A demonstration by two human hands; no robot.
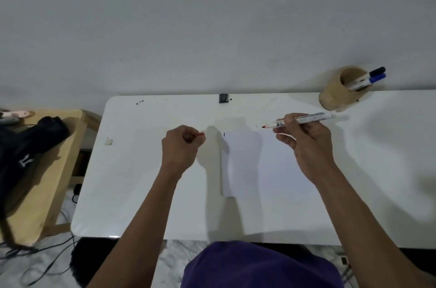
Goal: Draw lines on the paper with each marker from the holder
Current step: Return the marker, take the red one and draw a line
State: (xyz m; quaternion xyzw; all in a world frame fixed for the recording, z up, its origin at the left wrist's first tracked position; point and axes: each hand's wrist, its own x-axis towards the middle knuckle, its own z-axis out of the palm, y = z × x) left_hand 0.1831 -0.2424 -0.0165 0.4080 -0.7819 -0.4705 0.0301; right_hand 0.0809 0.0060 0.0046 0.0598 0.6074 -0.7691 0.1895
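My right hand (304, 143) holds an uncapped red marker (306, 119), its red tip pointing left, raised just beyond the far edge of the white paper (271, 165). My left hand (181, 148) is closed around the red cap (201, 134), which pokes out beside the thumb, left of the paper. A short black line (224, 134) marks the paper's far left corner. The tan cylindrical holder (339, 91) stands at the far right of the table with a black marker (375, 71) and a blue marker (375, 78) leaning out of it.
The white table (141, 181) runs up to a pale wall. A small black clip (223, 98) sits at its far edge. A wooden stool (54, 169) with a black bag (28, 146) stands left of the table; cables (47, 259) lie on the floor.
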